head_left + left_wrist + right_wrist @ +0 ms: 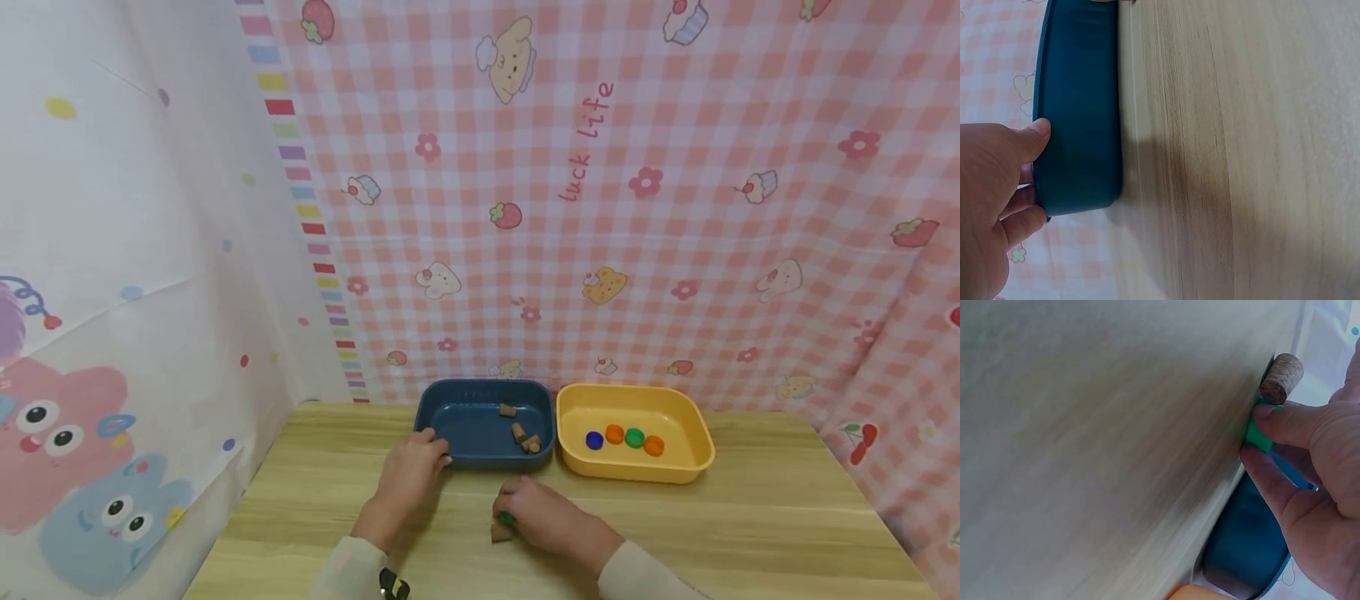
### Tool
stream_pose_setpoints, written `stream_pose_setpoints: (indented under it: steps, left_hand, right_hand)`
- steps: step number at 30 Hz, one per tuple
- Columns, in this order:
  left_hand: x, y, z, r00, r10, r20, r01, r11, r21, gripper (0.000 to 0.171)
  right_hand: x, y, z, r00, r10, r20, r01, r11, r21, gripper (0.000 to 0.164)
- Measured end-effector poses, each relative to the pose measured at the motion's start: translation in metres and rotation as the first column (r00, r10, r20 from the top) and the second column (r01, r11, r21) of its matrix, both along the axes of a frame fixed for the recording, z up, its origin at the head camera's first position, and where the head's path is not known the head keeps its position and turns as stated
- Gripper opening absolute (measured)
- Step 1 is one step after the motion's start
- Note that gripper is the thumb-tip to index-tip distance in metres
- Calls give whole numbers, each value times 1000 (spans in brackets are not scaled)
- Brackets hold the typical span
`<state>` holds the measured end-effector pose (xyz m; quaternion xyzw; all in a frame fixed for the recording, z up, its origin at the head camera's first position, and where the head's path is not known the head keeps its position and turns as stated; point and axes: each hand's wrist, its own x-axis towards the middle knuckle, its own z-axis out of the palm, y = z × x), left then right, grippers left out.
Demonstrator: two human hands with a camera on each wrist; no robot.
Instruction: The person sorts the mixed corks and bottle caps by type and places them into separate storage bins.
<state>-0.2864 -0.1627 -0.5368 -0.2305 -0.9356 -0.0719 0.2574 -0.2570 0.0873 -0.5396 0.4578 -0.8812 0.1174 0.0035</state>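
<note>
My left hand [414,468] grips the near left corner of the dark blue tray [480,458]. In the left wrist view the thumb lies on the outer wall at the rim, with the fingers round the end. Over the table just in front of the tray, my right hand [536,512] pinches a green bottle cap [1260,434] between thumb and finger. A cork [1282,378] lies on the table right beside the cap. Several more corks [519,432] lie in the right part of the blue tray.
To the right of the blue tray stands a yellow tray [697,462] holding several round caps, blue [594,440], orange [615,434] and green [634,437] among them. Both trays stand at the back of the wooden table [787,517], against a pink checked cloth [675,250].
</note>
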Motion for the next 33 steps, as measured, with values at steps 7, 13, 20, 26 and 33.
stream_pose_setpoints:
  steps: [7,13,20,26,33]
  left_hand:
    - [0,0,0,1000,3,18,-3,1000,-14,15]
    - [0,0,1,1000,-6,4,6,1000,-6,16]
    - [-1,0,1,1000,-3,4,3,1000,-8,16]
    - [-1,0,1,1000,-6,5,6,1000,-1,17]
    - [-1,0,0,1000,-21,7,21,999,29,17]
  right_hand:
    - [-2,1,-3,997,-26,68,27,1000,-11,21]
    - [-3,2,-4,996,-10,93,13,999,-30,18]
    - [-3,7,2,998,2,56,1,999,-45,18]
    - [-1,11,9,998,-31,62,33,999,-23,20]
    - [1,20,21,995,-49,84,51,998,-22,21]
